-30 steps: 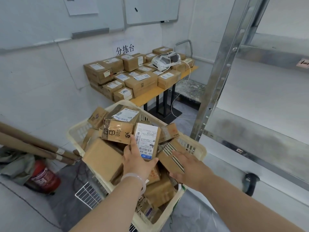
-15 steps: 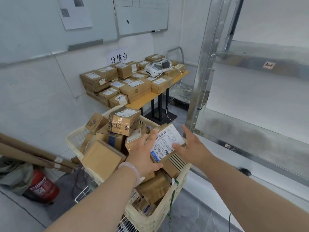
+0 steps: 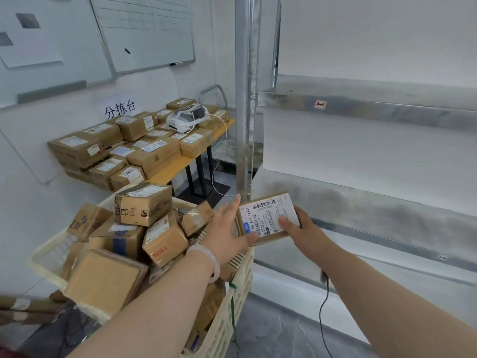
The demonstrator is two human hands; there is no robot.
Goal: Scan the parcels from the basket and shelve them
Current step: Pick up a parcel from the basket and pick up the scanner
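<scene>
While right hand (image 3: 304,235) grips it | parcel (image 3: 267,215) label-up | long axis left-right

Bright, even indoor light; soft shadows; wide-angle edge distortion.

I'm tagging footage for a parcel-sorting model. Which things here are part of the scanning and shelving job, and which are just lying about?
Job in hand: labelled parcel, gripped by the right hand, left hand touching it; basket of parcels; shelf.

Lying about: table, boxes stacked on it, headset, whiteboard.
</scene>
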